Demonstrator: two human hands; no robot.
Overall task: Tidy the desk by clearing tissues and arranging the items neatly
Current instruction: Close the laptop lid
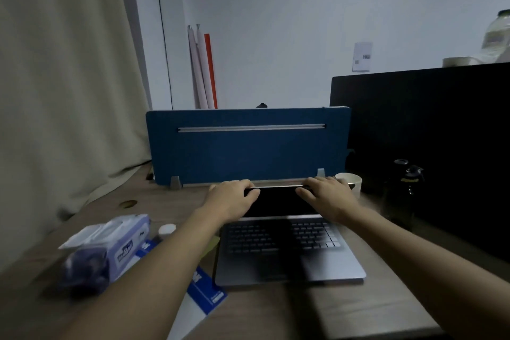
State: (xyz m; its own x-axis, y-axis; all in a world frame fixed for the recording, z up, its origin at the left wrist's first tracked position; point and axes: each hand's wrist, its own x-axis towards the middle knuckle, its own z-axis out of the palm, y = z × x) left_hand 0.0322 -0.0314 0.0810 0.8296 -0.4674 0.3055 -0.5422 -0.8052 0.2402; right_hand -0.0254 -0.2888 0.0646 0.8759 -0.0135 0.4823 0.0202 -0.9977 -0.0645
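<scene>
A grey laptop [287, 259] lies open in the middle of the wooden desk [317, 309], its dark screen tilted low towards the keyboard. My left hand [234, 197] grips the screen's top edge at its left end, fingers curled over the rim and thumb on the front. My right hand [325, 196] grips the same edge at its right end. A pack of wet wipes [116, 240] with a white flap lies at the left. A blue and white paper [205, 295] sits beside the laptop's left side, partly under my left forearm.
A blue divider panel [248, 146] stands behind the laptop. A white cup [352, 181] and a dark bottle [408, 190] stand at the right before a black monitor [430, 132]. A small white-capped container [167, 229] and a dark bundle [85, 270] sit by the wipes. A curtain [63, 77] hangs left.
</scene>
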